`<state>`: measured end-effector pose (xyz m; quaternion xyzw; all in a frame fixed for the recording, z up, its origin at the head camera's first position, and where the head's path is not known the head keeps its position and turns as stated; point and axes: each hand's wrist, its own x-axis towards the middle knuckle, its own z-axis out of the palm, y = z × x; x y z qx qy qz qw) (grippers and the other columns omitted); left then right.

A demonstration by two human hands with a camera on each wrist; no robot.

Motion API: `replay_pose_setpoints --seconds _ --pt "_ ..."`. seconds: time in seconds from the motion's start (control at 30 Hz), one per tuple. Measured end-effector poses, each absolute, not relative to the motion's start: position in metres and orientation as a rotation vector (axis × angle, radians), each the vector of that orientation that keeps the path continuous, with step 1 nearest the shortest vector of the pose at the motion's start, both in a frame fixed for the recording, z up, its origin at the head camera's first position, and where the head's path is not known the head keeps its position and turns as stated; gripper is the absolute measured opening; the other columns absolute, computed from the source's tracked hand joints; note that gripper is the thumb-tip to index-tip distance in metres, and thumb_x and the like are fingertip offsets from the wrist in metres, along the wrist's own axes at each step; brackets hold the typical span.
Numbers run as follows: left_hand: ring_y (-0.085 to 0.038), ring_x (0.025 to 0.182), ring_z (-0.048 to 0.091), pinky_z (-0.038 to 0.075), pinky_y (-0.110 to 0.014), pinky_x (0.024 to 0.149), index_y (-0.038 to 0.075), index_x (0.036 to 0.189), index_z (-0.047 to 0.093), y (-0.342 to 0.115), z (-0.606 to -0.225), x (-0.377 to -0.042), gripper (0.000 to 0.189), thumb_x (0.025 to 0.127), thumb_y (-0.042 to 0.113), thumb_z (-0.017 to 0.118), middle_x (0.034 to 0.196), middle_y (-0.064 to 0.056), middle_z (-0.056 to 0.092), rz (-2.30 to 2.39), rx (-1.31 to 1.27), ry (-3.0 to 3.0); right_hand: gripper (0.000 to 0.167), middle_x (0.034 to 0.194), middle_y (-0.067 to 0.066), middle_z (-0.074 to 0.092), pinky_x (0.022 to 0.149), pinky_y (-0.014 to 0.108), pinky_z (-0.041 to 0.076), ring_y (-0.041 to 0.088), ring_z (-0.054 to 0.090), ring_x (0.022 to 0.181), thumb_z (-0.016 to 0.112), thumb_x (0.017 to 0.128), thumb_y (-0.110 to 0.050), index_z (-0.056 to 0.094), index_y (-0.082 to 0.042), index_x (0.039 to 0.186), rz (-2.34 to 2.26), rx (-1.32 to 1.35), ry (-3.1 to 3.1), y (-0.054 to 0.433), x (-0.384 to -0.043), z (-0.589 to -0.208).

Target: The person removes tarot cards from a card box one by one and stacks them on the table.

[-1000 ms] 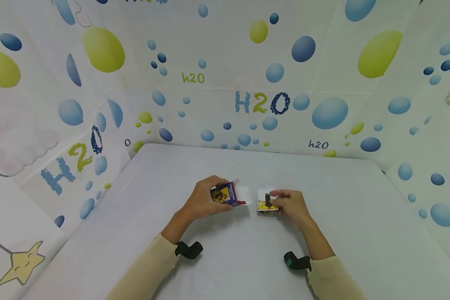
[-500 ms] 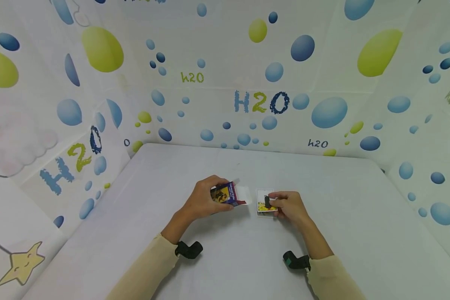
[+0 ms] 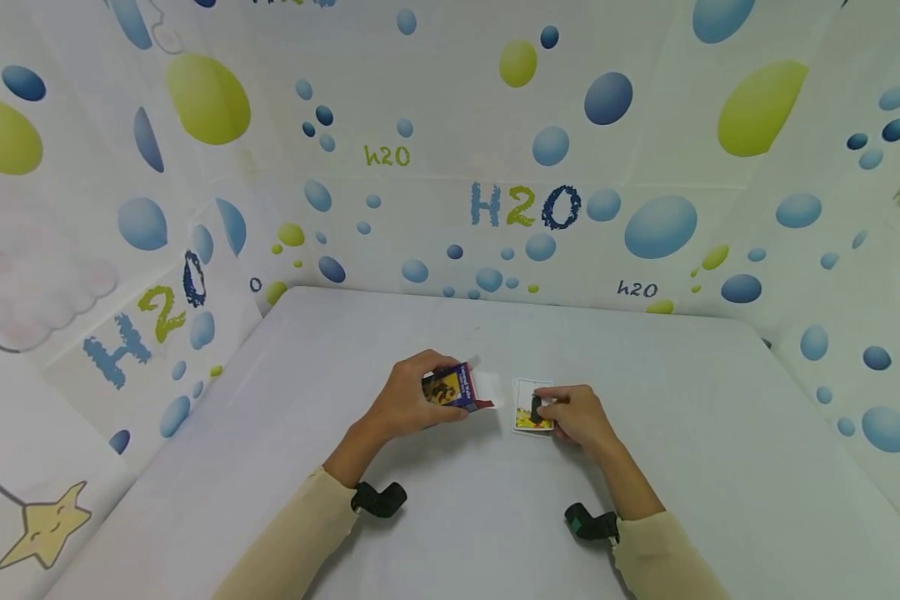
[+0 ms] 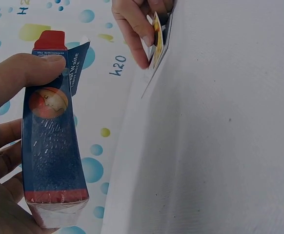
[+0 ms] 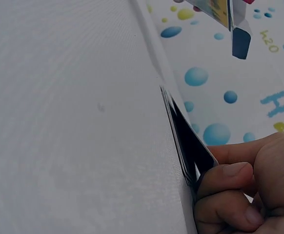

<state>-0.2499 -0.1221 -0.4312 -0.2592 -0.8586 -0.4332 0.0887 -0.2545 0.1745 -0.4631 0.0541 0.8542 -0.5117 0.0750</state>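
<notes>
My left hand (image 3: 408, 398) grips a blue and red tarot deck box (image 3: 450, 388), raised above the table, thumb and fingers on opposite sides. The box's end flap (image 3: 487, 387) stands open towards the right. In the left wrist view, the box (image 4: 54, 146) shows its narrow blue side with a round face picture. My right hand (image 3: 581, 415) pinches a tarot card (image 3: 525, 415) with a yellow and white picture by its right edge. Beneath it lie a few more cards (image 5: 172, 129), flat on the table; the pinched card (image 5: 193, 141) tilts up from them, its dark underside showing.
A white cloth covers the table (image 3: 450, 517). Behind it and at the sides hangs a white curtain (image 3: 435, 100) printed with blue and green drops. Black wrist cameras, one of them the left wrist camera (image 3: 378, 500), sit at both cuffs.
My right hand has shifted slightly towards me and left with the pinched card, which now covers more of the cards beneath. The left hand and box stay in place.
</notes>
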Motion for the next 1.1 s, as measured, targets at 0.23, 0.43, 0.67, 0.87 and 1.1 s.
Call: replay_pose_setpoints --seconds 0.23,0.43,0.67,0.87,1.1 --pt "-0.016 0.106 0.059 0.055 -0.037 0.092 0.013 0.127 0.066 -0.1214 -0.4315 -0.25 0.068 0.069 0.03 0.095 0.117 0.004 0.066 -1.296 -0.767 -2.554 0.032 0.104 0.014 0.069 0.045 0.023 0.037 0.011 0.042 0.047 0.075 0.089 -0.012 0.076 -0.012 0.121 -1.421 0.185 2.639 0.1712 -0.2544 -0.4623" --pt "-0.016 0.107 0.059 0.054 -0.036 0.093 0.013 0.128 0.066 -0.1211 -0.4317 -0.2496 0.068 0.068 0.029 0.095 0.118 0.004 0.066 -1.3 -0.772 -2.559 0.033 0.115 0.018 0.068 0.044 0.023 0.036 0.011 0.04 0.044 0.075 0.089 -0.011 0.076 -0.012 0.121 -1.399 0.161 2.67 0.17 -0.2526 -0.461" --pt "-0.016 0.107 0.059 0.054 -0.035 0.093 0.014 0.129 0.066 -0.1198 -0.4314 -0.2496 0.068 0.069 0.03 0.094 0.119 0.004 0.065 -1.298 -0.764 -2.574 0.034 0.081 0.007 0.068 0.044 0.023 0.036 0.01 0.041 0.043 0.075 0.089 -0.008 0.074 -0.01 0.123 -1.368 0.123 2.69 0.168 -0.2506 -0.4574" --pt "-0.015 0.108 0.058 0.054 -0.035 0.093 0.015 0.129 0.066 -0.1186 -0.4311 -0.2496 0.068 0.069 0.031 0.094 0.119 0.004 0.065 -1.29 -0.76 -2.586 0.037 0.075 0.005 0.063 0.045 0.023 0.038 0.01 0.044 0.043 0.073 0.091 -0.007 0.071 -0.01 0.127 -1.284 0.09 2.711 0.1673 -0.2515 -0.4558" --pt "-0.016 0.107 0.059 0.053 -0.036 0.093 0.014 0.129 0.065 -0.1185 -0.4327 -0.2498 0.069 0.069 0.031 0.094 0.12 0.004 0.065 -1.289 -0.753 -2.594 0.037 0.08 0.008 0.062 0.047 0.024 0.04 0.012 0.046 0.045 0.073 0.091 -0.007 0.072 -0.013 0.128 -1.221 0.072 2.727 0.168 -0.2532 -0.4544"
